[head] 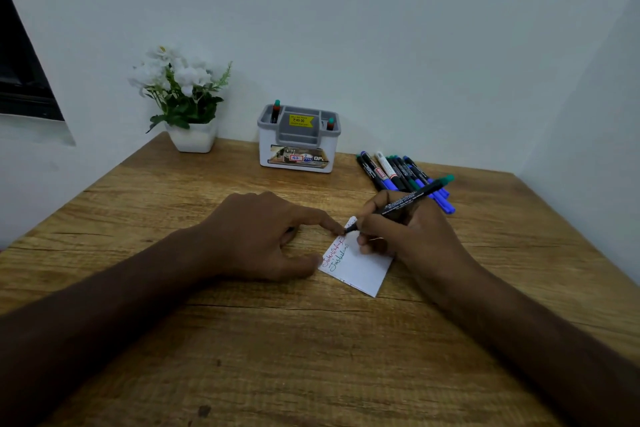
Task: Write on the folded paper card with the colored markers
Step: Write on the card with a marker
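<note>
**Green ink going onto the card, left fingers pinning its edge**

Green-capped and black-barrelled, the marker (403,203) sits pinched in the curled fingers of the right hand (408,236), its tip down at the card's far corner, where a line of green script ends. The cap is posted on the back end, which points toward the table's far right corner. The heel of that hand rests across the card's right side, likely to steady the stroke.

The left hand (256,236) holds nothing: its forefinger stretches out to the card's far corner, beside the marker tip, and its thumb touches the near left edge. Judged from the pose, the two are there to keep the light paper from sliding under the pen.

The folded paper card (360,267) lies flat on the wooden table (277,340), right of centre and turned at an angle, so that its written lines run away from the person. It is white, with a red line of cursive along the left edge and a green line just inside it; the words are too small to read. Most of the face is blank, so the writing looks well short of done.

Loose markers (398,173) lie in a fanned bunch near the far right edge, within reach for a colour change. A white-and-grey pen holder (298,142) stands at the far edge, a potted plant (187,104) at the far left corner
</note>
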`<move>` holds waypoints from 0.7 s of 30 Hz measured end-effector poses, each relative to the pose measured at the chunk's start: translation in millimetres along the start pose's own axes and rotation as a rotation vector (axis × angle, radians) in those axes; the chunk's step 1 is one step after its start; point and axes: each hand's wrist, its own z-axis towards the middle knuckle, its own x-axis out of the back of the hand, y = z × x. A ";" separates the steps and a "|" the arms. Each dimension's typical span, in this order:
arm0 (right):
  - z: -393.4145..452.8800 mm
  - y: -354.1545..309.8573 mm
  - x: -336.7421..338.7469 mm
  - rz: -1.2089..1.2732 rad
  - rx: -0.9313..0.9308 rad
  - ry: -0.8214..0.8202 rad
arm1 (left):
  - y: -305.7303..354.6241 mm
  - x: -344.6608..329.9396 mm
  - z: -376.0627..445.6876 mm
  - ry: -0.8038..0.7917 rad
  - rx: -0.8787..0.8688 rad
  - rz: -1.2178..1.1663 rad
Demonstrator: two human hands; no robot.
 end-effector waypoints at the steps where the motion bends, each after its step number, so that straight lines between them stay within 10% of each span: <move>1: -0.7 -0.8 -1.8 0.054 -0.004 -0.010 | -0.4 0.3 0.1 -0.002 -0.001 -0.002; 12: 2.0 5.7 -2.6 0.451 -0.150 -0.071 | -10.0 -3.2 -0.7 0.080 0.025 -0.423; 21: 1.9 1.6 -2.9 0.610 -0.213 0.076 | -18.8 -7.1 5.2 0.232 -0.077 -0.302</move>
